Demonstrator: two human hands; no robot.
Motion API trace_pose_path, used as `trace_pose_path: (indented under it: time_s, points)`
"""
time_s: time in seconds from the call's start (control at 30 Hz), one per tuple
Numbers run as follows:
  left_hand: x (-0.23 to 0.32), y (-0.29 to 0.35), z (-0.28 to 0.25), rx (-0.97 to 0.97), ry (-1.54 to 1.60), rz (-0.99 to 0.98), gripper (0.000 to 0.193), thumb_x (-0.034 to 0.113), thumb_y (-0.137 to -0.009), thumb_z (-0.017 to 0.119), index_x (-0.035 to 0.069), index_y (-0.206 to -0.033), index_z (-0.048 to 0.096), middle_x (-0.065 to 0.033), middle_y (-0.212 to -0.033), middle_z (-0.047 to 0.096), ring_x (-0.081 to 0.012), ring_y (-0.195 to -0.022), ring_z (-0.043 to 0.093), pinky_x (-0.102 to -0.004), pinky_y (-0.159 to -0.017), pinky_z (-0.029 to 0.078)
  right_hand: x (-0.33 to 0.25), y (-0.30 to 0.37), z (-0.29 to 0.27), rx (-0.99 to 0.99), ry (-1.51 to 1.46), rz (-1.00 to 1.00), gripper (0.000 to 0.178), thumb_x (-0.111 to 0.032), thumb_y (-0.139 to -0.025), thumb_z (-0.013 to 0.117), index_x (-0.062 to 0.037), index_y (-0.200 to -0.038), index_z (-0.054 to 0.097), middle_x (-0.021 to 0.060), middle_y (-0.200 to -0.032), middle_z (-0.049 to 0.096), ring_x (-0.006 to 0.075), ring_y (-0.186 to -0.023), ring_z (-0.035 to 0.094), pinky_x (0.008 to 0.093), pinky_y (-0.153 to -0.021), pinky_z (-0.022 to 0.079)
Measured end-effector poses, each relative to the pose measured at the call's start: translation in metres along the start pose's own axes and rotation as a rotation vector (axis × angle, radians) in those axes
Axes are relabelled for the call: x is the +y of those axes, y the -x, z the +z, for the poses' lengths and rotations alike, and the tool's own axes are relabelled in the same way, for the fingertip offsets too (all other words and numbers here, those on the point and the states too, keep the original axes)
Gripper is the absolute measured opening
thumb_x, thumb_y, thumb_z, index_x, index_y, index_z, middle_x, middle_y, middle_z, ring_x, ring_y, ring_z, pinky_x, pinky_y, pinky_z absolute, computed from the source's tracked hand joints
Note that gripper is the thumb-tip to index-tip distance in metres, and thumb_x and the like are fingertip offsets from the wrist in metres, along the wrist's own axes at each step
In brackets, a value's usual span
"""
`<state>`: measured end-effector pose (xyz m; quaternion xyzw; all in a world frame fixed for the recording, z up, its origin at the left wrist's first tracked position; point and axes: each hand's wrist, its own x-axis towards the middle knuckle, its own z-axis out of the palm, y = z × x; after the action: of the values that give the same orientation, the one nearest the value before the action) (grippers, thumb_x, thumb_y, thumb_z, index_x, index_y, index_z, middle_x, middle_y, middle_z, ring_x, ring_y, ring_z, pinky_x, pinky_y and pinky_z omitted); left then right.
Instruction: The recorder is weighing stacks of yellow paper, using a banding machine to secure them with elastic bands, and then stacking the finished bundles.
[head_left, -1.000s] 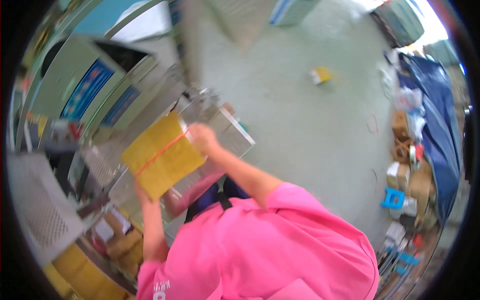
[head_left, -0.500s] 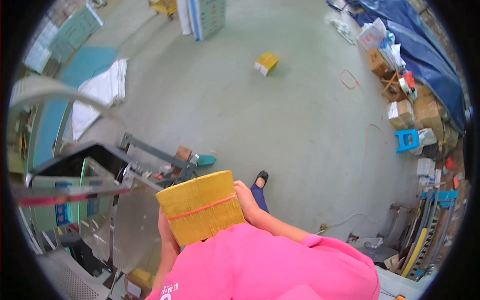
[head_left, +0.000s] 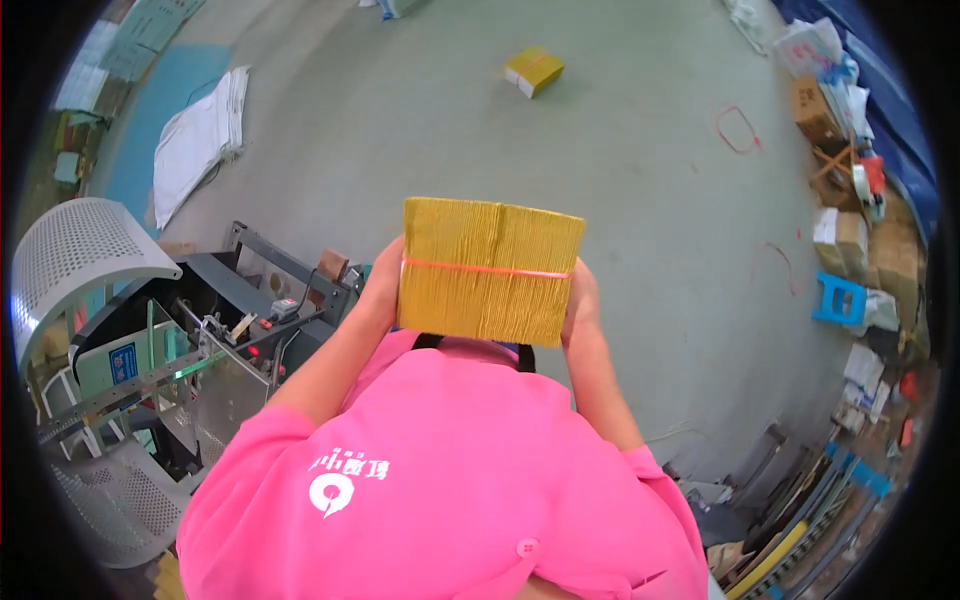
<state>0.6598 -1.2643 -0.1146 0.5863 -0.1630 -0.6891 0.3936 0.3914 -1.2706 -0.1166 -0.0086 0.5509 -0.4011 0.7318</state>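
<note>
Between my two hands, in front of my chest, is a thick bundle of yellow paper [head_left: 492,305] with a thin red band around its middle. Its ridged sheet edges face up. My left hand [head_left: 386,288] presses against the bundle's left side, and my right hand [head_left: 583,300] grips the right side. The fingers of both hands are partly hidden by the bundle. Farther off on the floor lies a similar yellow bundle [head_left: 536,69] with a white end, out of reach of either hand.
To my left stands a machine with a perforated metal guard [head_left: 90,255] and a dark frame [head_left: 290,270]. White sheeting [head_left: 203,145] lies beyond it. Along the right are cardboard boxes [head_left: 818,110], a blue stool [head_left: 840,300], a blue tarp [head_left: 890,75] and long bars [head_left: 800,530].
The held bundle has risen and shifted right in view, and sits more level. My body has turned away from the machine. The floor bundle now appears higher in view.
</note>
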Motion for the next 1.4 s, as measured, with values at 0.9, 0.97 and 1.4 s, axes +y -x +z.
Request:
trace_pose_path:
  time_s: [0.9,0.97,1.4]
  points:
    - [0.036,-0.648,0.219,-0.093,0.129,-0.419,0.068,0.041,-0.092,0.061,0.011,-0.145,0.032,-0.0070,-0.139,0.046,-0.0223,-0.131,0.041,-0.0470,-0.100,0.039,-0.382,-0.664,-0.005,0.080,0.525,0.139,0.041,-0.016,-0.096,0.049,-0.0007,-0.134,0.051,0.0101,-0.121,0.061,0.0176,-0.109,0.059,0.0310,-0.090,0.048]
    - [0.020,-0.683,0.242,-0.025,0.157,-0.497,0.064,0.043,-0.094,0.058,0.011,-0.144,0.035,-0.0060,-0.138,0.048,-0.0216,-0.127,0.047,-0.0416,-0.100,0.042,-0.392,-0.713,-0.028,0.038,0.622,0.193,0.041,-0.017,-0.096,0.051,-0.0013,-0.133,0.052,0.0090,-0.122,0.061,0.0176,-0.107,0.060,0.0306,-0.090,0.048]
    - [-0.112,-0.929,0.280,0.188,0.289,-0.410,0.078,0.042,-0.094,0.058,0.019,-0.153,0.012,-0.0106,-0.154,0.024,-0.0288,-0.142,0.024,-0.0603,-0.106,0.032,-0.386,-1.032,-0.100,-0.020,0.945,0.172,0.042,-0.021,-0.097,0.048,-0.0014,-0.135,0.051,0.0106,-0.127,0.059,0.0193,-0.114,0.056,0.0331,-0.096,0.045]
